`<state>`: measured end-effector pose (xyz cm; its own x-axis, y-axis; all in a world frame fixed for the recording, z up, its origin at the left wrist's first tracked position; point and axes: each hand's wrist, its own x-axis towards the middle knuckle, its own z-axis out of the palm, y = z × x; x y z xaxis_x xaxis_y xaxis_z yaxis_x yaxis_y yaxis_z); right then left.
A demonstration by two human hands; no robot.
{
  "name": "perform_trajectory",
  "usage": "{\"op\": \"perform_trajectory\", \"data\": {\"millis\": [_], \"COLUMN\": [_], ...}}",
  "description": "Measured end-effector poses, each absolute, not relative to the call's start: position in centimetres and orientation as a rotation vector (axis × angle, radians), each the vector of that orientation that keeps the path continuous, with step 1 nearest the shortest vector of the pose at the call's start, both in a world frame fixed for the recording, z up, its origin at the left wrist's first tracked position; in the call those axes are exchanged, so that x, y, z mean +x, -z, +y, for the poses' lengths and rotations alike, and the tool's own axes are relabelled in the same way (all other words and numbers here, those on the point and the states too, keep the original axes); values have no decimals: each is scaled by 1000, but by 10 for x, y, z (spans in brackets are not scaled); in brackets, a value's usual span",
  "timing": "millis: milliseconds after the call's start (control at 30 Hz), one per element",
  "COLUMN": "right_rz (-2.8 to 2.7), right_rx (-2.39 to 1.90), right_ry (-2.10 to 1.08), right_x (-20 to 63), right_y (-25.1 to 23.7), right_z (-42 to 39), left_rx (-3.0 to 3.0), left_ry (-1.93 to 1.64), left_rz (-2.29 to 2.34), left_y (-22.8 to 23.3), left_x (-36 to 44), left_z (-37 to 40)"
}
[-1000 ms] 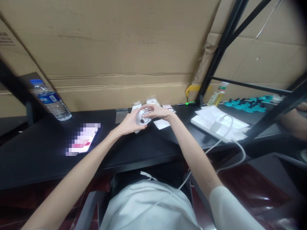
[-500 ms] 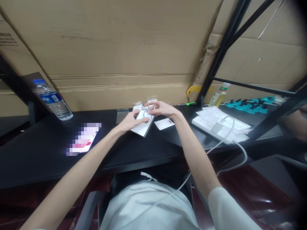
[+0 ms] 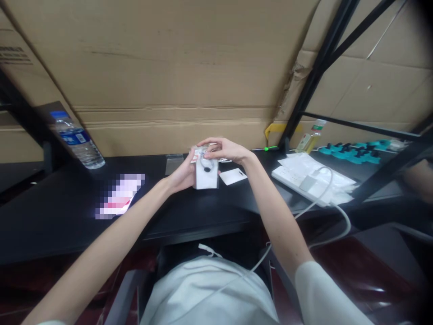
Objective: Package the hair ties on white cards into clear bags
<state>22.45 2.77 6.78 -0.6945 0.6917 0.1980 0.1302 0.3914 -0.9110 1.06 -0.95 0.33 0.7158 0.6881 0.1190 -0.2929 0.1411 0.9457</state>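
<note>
Hands meet above the black table's far edge: your left hand grips the small white packet upright, your right hand pinches its top.

I can make out very little writing from here. The big brown cardboard box at the far left carries a few lines of dark print on its face, but the letters are too small and cut by the frame edge for me to read. The clear plastic water bottle with the blue cap wears a blue label with pale marks on it; I cannot tell the brand. The flat thing lying on the black desk is blurred out, so nothing on it reads. The small yellow-green bottle by the black frame has a label too far off to read.
</note>
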Motion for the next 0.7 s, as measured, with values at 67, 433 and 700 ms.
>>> {"op": "perform_trajectory", "data": {"millis": [67,433,700], "right_rz": [-2096,-2055,-2251], "right_rx": [-699,-776,-832], "right_ry": [-1267,-802,-301], "right_x": [224,223,219], "right_y": [-72,-82,-90], "right_z": [27,27,-14], "left_rx": [1197,1125,1160], "left_ry": [-761,-835,-895], "left_rz": [372,405,429], "left_y": [-5,-7,-8], "left_x": [10,10,9], "left_z": [-10,-9,-9]}}
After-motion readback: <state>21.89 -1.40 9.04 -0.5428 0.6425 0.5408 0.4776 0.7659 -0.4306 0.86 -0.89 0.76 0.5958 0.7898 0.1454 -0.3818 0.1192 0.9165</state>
